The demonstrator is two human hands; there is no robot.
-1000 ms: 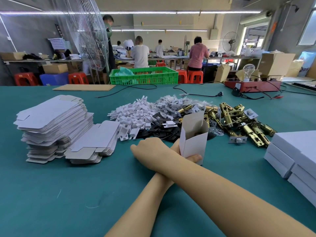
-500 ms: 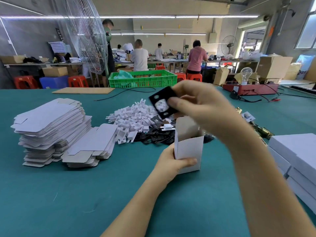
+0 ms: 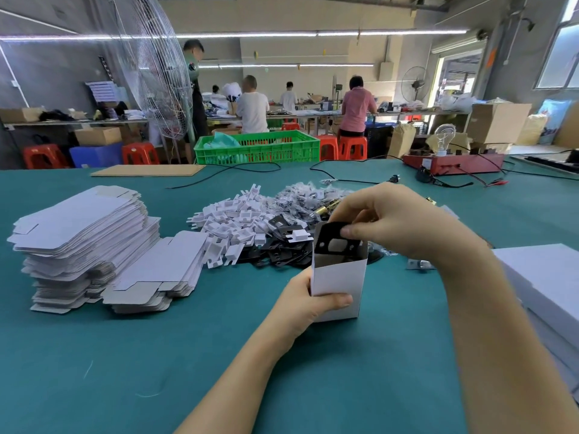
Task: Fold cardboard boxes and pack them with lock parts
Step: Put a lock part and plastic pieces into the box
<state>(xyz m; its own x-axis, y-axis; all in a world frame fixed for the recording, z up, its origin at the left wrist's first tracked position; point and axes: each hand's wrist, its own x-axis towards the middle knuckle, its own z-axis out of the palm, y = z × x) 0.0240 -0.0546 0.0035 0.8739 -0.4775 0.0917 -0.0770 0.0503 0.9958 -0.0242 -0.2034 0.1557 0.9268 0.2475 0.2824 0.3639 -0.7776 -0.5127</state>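
Now black plate (image 3: 333, 244) pinched in right hand (image 3: 394, 220) fingertips (image 3: 352, 230), half inside box (image 3: 340, 278).

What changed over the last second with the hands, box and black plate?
The right hand picked a black plate from the pile, lifted it, and now lowers it into the open white box. The left hand kept gripping the box; the flat box stacks stayed put.

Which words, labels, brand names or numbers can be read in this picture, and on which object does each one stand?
None can be read.
The white box in the left hand: plain, no print visible.
The black plate pinched by the right hand: no marking visible.
The flat box blanks: plain.
The blue printed bag at the far right: too blurred to read.
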